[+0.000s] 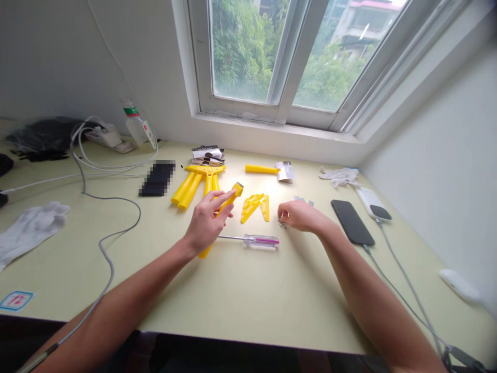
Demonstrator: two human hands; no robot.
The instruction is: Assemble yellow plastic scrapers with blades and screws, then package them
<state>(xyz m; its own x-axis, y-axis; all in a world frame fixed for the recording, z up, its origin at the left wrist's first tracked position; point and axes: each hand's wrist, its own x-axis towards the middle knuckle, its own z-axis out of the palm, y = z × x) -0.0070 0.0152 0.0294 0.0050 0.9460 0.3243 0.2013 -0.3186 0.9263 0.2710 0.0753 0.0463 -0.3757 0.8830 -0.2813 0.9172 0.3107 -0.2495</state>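
Note:
My left hand (205, 223) grips a long yellow plastic bar (233, 196), which runs diagonally across the palm and ends in a grey tip. My right hand (301, 216) hovers at the table, its fingertips pinched on a small metal piece (281, 223) too small to identify. Between my hands lie several flat yellow plastic pieces (252, 207). A clear-handled screwdriver (260, 241) with magenta stripes lies just below them. Behind my left hand stands a branched yellow plastic assembly (198, 184). Farther back, a shorter yellow bar (262, 169) rests beside a paper packet (284, 172).
A black phone (352, 223) and white charger (373, 203) lie right of my right hand. White gloves (31, 233) and grey cables (111, 254) occupy the left of the pale yellow-green desk (248, 290). A window (272, 57) and wall border its back edge.

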